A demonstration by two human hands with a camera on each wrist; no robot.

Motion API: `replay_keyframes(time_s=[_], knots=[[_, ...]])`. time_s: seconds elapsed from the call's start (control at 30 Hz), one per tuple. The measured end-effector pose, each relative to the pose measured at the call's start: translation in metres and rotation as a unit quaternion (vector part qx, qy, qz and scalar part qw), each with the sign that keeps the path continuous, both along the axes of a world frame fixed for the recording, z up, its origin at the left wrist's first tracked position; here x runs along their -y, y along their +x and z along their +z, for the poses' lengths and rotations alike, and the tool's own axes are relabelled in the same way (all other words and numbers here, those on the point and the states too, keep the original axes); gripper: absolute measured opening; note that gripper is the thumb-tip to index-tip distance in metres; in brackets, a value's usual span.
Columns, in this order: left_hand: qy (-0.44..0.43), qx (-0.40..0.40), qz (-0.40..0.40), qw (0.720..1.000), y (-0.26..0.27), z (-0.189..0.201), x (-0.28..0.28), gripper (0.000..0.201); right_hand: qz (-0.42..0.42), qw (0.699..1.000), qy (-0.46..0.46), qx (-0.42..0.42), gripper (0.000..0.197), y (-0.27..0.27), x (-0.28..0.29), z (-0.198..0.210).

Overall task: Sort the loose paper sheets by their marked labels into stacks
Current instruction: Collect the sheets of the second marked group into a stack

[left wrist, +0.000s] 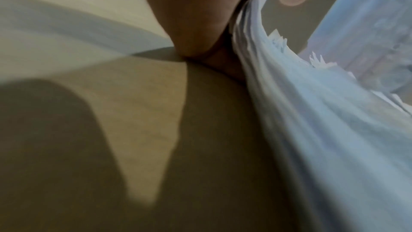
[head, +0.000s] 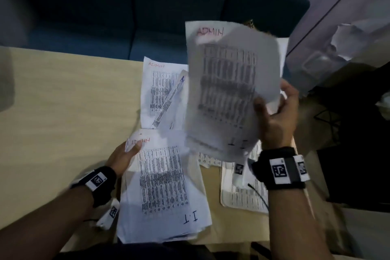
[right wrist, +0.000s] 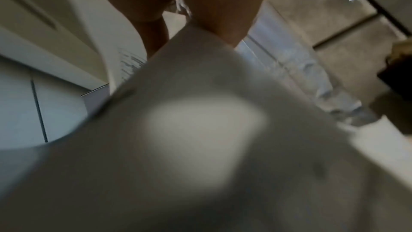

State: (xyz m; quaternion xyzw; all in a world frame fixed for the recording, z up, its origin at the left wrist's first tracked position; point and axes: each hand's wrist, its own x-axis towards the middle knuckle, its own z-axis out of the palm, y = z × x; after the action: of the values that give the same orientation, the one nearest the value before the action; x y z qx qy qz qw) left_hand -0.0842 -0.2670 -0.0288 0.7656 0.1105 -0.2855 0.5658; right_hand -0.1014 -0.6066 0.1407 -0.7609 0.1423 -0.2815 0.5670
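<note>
While a dark blue sofa (head: pixel 105 6) fills the far side, the pale wood tabletop (head: pixel 63 101) carries all the paper. At the right edge a clear plastic bin (head: pixel 337 38) is seen with crumpled white paper (head: pixel 348 38) inside it. Nearest the body, a thick stack (head: pixel 164 186) lies with its long axis running away from the person; its top sheet is marked "ADMIN" in red at the far end and "I.T" at the near end. The stack's far left corner is gripped by the left hand (head: pixel 123 157), thumb on top and fingers (left wrist: pixel 196 24) curled beneath the lifted edges. Beyond it a flat pile (head: pixel 160 95) marked "ADMIN" lies, long axis also pointing away, with a loose sheet slanted across it. More printed sheets (head: pixel 242 194) lie at the near right. A raised sheet (head: pixel 228 91), motion-blurred, is held nearly upright above the tabletop, "ADMIN" at its far top, pinched at its right edge by the right hand (head: pixel 278 116).
</note>
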Motion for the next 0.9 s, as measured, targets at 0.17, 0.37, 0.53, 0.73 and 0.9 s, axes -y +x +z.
replay_keyframes(time_s=[0.17,0.37,0.53,0.73,0.9], knots=[[0.155,-0.001,0.021,0.988,0.005,0.006,0.012,0.053,0.077,0.963,0.106,-0.237,0.068,-0.003,-0.052,-0.065],[0.003,-0.028,0.14,0.99,0.001,0.011,0.01,0.069,0.161,0.874,-0.031,-0.457,0.063,-0.03,-0.088,-0.134],[0.071,0.044,0.048,0.995,-0.003,0.022,0.015,0.057,0.225,0.782,-0.242,-0.528,0.054,-0.031,-0.088,-0.143],[-0.004,0.059,-0.016,0.998,-0.002,0.026,0.023,0.066,0.157,0.882,-0.145,-0.419,0.069,0.002,-0.067,-0.135],[-0.071,0.062,-0.08,0.992,0.006,0.023,0.029,0.081,0.22,0.848,-0.208,-0.436,0.056,0.013,-0.074,-0.147]])
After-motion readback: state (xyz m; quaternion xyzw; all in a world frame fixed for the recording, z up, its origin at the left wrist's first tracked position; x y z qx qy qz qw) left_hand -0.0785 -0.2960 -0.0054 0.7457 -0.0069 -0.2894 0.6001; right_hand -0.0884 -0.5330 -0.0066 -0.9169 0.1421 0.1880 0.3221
